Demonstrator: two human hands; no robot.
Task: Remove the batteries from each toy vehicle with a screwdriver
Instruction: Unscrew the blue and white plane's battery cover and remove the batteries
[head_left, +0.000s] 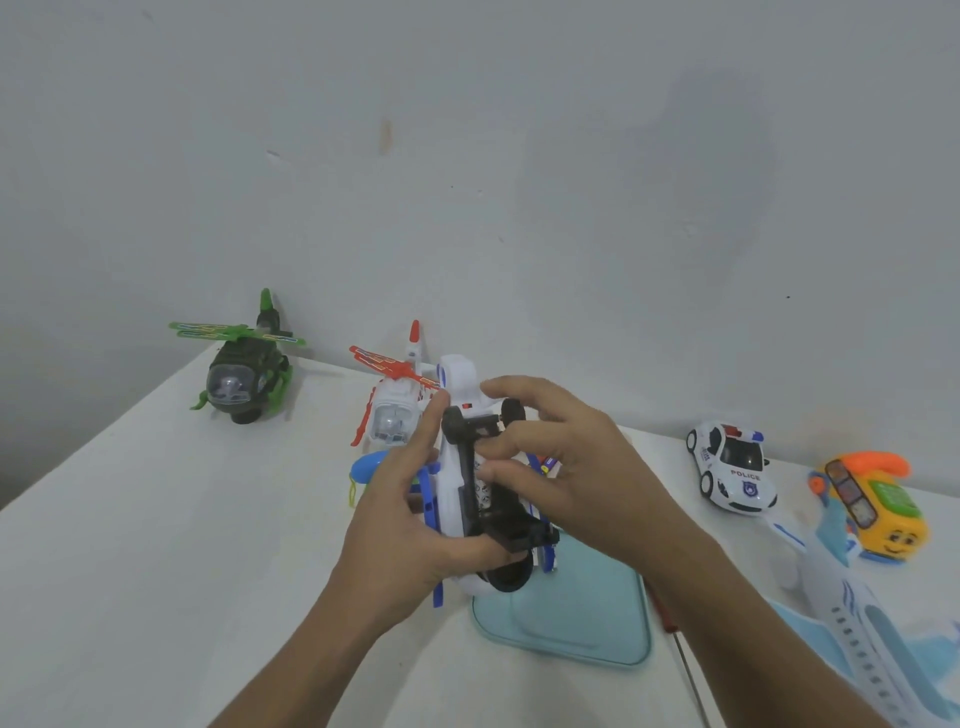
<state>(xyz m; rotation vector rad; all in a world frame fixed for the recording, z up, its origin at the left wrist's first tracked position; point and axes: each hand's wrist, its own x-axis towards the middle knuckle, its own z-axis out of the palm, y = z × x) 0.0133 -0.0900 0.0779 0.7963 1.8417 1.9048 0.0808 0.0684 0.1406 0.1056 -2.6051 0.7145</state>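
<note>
Left hand (410, 525) grips the upturned white-blue toy helicopter (448, 491) between both hands, underside up presumably to expose its battery bay, right hand (566, 467) fingers curled, pinching at that underside; screwdriver (662, 610) lies idle beneath right forearm.

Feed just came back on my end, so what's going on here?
A person holds a blue and white helicopter upside down near a teal tray. The left hand grips its body; the right hand has its fingers curled onto the black underside. The screwdriver lies on the table beside the tray, in neither hand. A green helicopter, a red and white helicopter, a police car and a plane sit untouched.
</note>
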